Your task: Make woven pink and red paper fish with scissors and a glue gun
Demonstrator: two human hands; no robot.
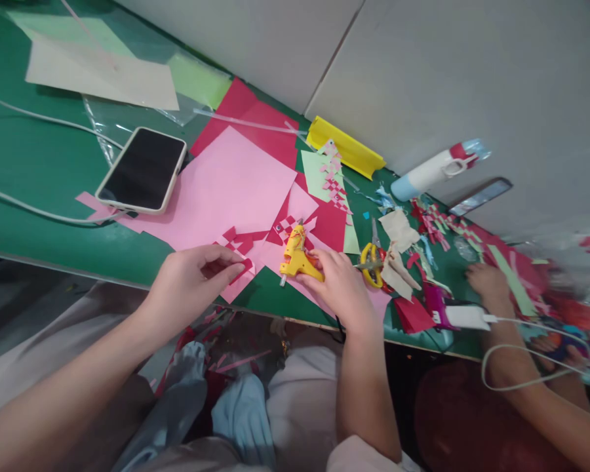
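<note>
Between thumb and fingers, my left hand (196,278) pinches a small red-and-pink woven paper piece (236,246) close to the table's front edge. My right hand (341,285) is wrapped around the handle of a yellow glue gun (296,252), whose nozzle points away from me. Just beyond the glue gun lies a checkered paper fish (285,227) with an eye on it. Pink paper sheets (231,177) spread under and behind both hands. To the right of my right hand are yellow-handled scissors (372,262).
A phone (145,170) with a cable lies at left. Behind stand a yellow holder (347,147) and a row of paper fish (332,174). A white bottle (437,172) leans near the wall. Another person's arm (501,314) and a purple tool (435,305) are at right.
</note>
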